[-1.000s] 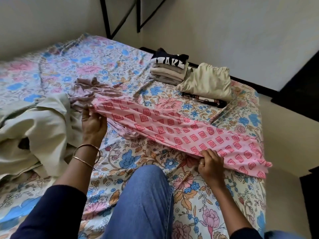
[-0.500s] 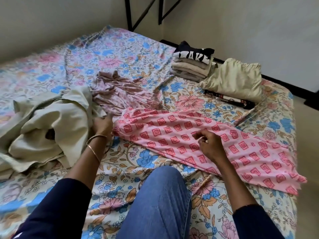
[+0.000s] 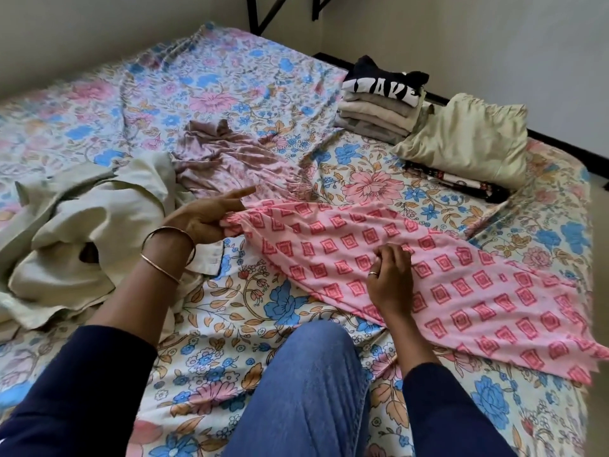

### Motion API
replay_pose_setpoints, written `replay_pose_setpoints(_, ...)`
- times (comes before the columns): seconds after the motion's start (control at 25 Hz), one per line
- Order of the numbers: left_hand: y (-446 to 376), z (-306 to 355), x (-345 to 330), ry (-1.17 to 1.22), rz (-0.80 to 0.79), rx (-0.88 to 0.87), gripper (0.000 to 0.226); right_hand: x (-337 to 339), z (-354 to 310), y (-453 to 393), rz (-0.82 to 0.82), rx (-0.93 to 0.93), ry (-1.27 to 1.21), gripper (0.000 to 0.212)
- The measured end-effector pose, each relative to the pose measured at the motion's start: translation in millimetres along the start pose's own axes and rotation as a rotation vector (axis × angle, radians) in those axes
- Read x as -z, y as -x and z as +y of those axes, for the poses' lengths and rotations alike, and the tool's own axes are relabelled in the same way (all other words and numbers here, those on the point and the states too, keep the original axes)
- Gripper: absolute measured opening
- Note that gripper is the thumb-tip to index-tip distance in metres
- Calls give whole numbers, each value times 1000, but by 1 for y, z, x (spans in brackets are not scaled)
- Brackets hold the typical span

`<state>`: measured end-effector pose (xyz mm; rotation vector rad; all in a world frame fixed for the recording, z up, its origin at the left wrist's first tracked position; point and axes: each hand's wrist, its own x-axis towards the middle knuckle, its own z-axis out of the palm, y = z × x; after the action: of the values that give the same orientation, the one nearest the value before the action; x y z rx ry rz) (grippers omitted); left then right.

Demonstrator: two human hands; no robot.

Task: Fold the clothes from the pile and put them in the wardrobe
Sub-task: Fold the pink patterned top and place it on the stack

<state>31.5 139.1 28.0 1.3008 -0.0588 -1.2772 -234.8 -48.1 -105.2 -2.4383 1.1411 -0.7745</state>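
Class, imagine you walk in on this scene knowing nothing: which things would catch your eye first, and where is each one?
First, the pink patterned cloth, spread slantwise across the floral bedsheet in the middle; the left hand pinches its near-left end while the right hand rests on its middle. Next, the stack of folded clothes, topped by a black lettered garment, at the far right of the bed. A crumpled cream garment lies at the left.

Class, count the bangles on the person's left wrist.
2. One bangle sits nearer the left hand, and the second bangle lies just behind it, further up the forearm. The sleeve might hide more.
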Motion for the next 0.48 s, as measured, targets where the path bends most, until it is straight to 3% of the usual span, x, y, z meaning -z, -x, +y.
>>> replay_pose_setpoints(0.12, -5, -1, 9, 1, -80, 10, 54, -1, 3, 1, -8, 30, 35, 33)
replay_pose_setpoints(0.24, -12, -4, 18, -112, 15, -153, 54, -1, 2, 1, 6, 36, 12, 36)
replay_pose_setpoints(0.4, -18, -24, 27, -575, 203, -164, 62, -1, 2, 1, 16, 42, 10, 37)
replay_pose_setpoints(0.48, -19, -33, 24, -668, 238, -196, 65, -1, -1, 1, -18, 42, 60, 34)
